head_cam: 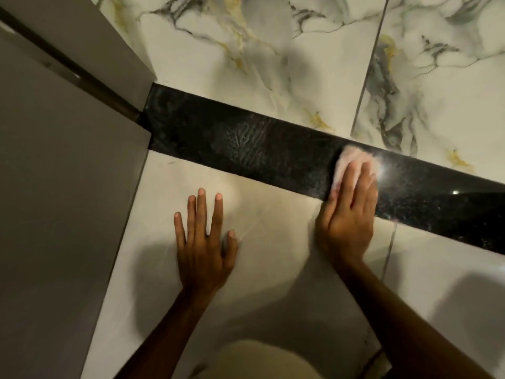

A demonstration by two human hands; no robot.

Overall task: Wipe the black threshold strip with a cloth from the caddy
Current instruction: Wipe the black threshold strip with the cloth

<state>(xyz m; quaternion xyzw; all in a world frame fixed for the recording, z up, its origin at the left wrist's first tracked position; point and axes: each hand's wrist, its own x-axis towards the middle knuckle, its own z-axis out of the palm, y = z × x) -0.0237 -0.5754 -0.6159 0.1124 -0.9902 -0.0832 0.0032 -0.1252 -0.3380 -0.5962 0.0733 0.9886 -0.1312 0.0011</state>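
The black threshold strip (246,149) runs across the floor from the left wall down to the right edge, glossy with wet streaks near its middle. My right hand (348,212) lies flat on the strip and presses a pale pink cloth (352,157) against it; the cloth shows beyond my fingertips and looks blurred. My left hand (203,242) rests flat on the plain pale tile in front of the strip, fingers spread, holding nothing. The caddy is not in view.
A grey wall or door panel (62,214) fills the left side and meets the strip's left end. Marble-patterned tiles (273,64) lie beyond the strip. A pale rounded shape, probably my knee (262,359), is at the bottom.
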